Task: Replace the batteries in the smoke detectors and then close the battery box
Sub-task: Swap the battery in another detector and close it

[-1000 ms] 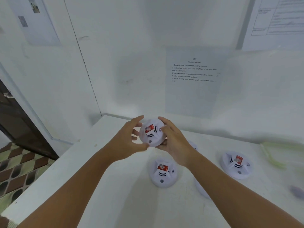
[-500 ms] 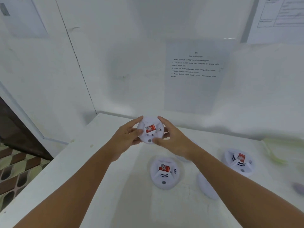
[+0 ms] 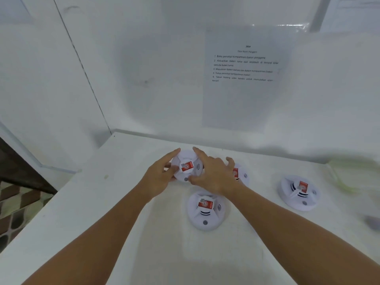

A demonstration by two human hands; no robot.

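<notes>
Gripping one smoke detector [image 3: 186, 166] between left hand [image 3: 159, 178] and right hand [image 3: 213, 175], three other detectors [image 3: 205, 209] closed on table [image 3: 102, 202], battery swap progress unclear.
</notes>
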